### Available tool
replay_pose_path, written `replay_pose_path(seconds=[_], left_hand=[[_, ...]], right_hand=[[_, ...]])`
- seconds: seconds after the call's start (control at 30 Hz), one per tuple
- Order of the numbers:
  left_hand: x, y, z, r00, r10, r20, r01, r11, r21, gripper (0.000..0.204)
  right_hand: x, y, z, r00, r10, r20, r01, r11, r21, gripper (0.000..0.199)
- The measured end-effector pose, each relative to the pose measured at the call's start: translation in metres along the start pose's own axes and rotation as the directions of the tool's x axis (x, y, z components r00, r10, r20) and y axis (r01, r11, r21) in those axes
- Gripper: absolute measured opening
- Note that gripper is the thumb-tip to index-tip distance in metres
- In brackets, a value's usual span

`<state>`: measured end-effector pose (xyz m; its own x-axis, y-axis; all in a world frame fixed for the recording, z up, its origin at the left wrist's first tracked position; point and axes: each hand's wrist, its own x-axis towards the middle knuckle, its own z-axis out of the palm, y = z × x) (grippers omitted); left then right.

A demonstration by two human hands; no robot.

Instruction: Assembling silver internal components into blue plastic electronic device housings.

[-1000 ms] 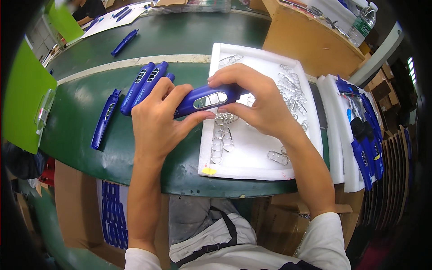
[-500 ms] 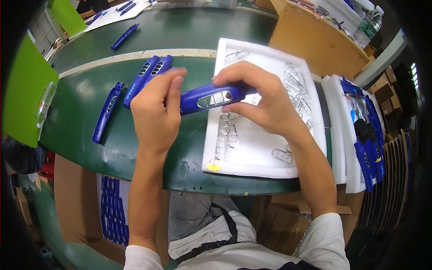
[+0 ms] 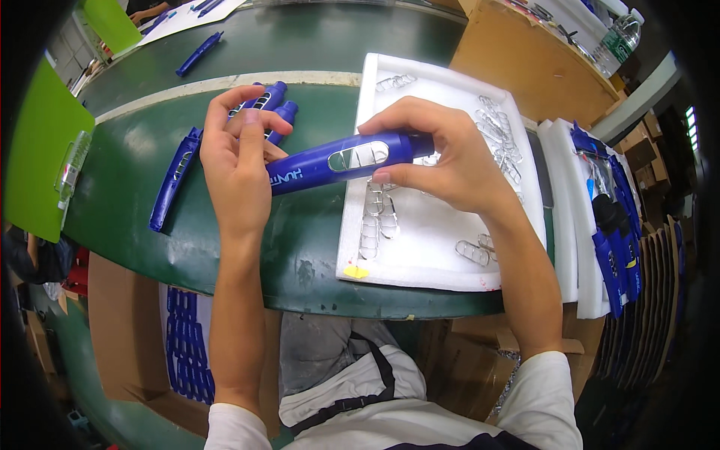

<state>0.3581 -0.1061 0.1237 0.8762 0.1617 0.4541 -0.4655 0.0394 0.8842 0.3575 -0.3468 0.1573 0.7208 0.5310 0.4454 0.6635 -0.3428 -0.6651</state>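
Observation:
A blue tubular plastic casing (image 3: 322, 164) is held level between my hands over the table. On its upper face is an oval window with a clear, ribbed insert (image 3: 358, 157), and pale lettering shows toward its left end. My right hand (image 3: 450, 154) pinches the narrower right end between thumb and fingers. My left hand (image 3: 238, 161) is curled at the other end, which its palm and thumb base partly hide. Two similar blue casings (image 3: 277, 94) lie behind my left hand, partly covered by it. Further left is a slim blue shell piece (image 3: 174, 180).
A white foam tray (image 3: 420, 274) of clear oval inserts (image 3: 495, 135) lies under my right hand. Another foam tray (image 3: 559, 217) at right has blue parts beside it. A cardboard box (image 3: 124, 330) below left holds several blue pieces. A lone blue piece (image 3: 200, 54) lies across the table.
My left hand has shifted left along the casing and its fingers have changed their curl, uncovering the lettering. The right hand keeps its pinch. The view has shifted slightly.

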Motion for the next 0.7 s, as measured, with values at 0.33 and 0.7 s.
replay_pose_path(seconds=[0.33,0.7], left_hand=[[-0.0017,-0.0015,0.0010,0.998,0.057,-0.027,-0.057,0.998,0.023,0.022],[-0.0009,-0.0032,-0.0005,0.995,0.097,-0.006,-0.097,0.993,0.068,0.022]], right_hand=[[0.0001,0.0019,0.0012,1.000,0.000,0.006,0.000,1.000,0.023,0.040],[0.0005,0.0007,0.0020,0.999,0.029,0.019,-0.029,0.999,0.016,0.038]])
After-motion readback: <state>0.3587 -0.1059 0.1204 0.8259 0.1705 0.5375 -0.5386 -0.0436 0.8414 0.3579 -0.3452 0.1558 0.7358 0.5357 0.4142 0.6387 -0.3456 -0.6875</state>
